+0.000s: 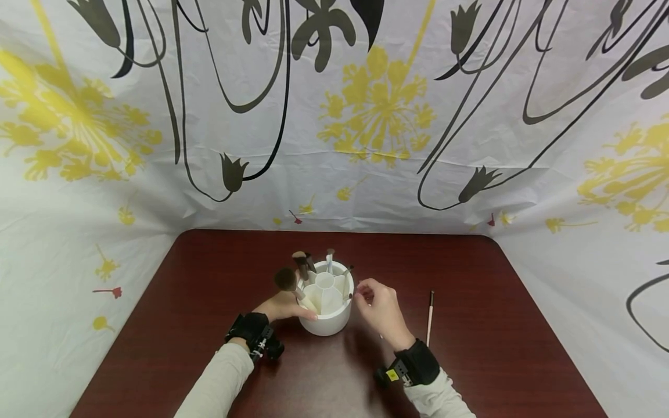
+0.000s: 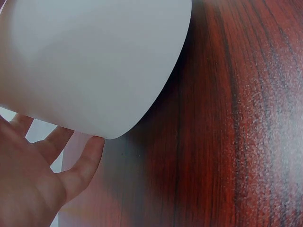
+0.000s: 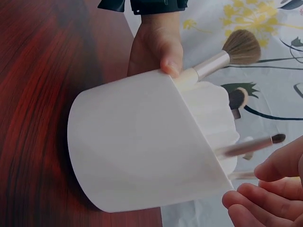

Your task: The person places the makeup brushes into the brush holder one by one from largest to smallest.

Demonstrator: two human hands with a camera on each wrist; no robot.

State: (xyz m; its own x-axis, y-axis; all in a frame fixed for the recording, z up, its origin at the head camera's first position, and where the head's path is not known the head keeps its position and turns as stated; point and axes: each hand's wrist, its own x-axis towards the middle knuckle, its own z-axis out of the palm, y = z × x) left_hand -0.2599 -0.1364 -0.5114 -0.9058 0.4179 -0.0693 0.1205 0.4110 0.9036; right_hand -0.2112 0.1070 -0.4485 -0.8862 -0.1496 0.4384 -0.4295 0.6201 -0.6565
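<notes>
A white round brush holder [image 1: 325, 326] with petal-shaped compartments stands on the table. My left hand [image 1: 284, 306] grips its left side, thumb at the rim and fingers round the wall, as the left wrist view shows. Beside that thumb leans a large fluffy makeup brush [image 3: 241, 47]. Several more brushes stand in the compartments, among them a dark-tipped thin brush [image 3: 251, 145] on the right side. Just right of the rim is my right hand [image 1: 384, 307], fingers loosely bent and nothing seen between them. Its fingertips overlap another thin handle [image 3: 244, 175] in the right wrist view.
A thin brush [image 1: 430, 319] with a pale handle lies on the dark red wooden table [image 1: 230, 261], right of my right hand and partly behind the wrist camera strap. A white patterned cloth [image 1: 324, 191] hangs behind and along both sides of the table.
</notes>
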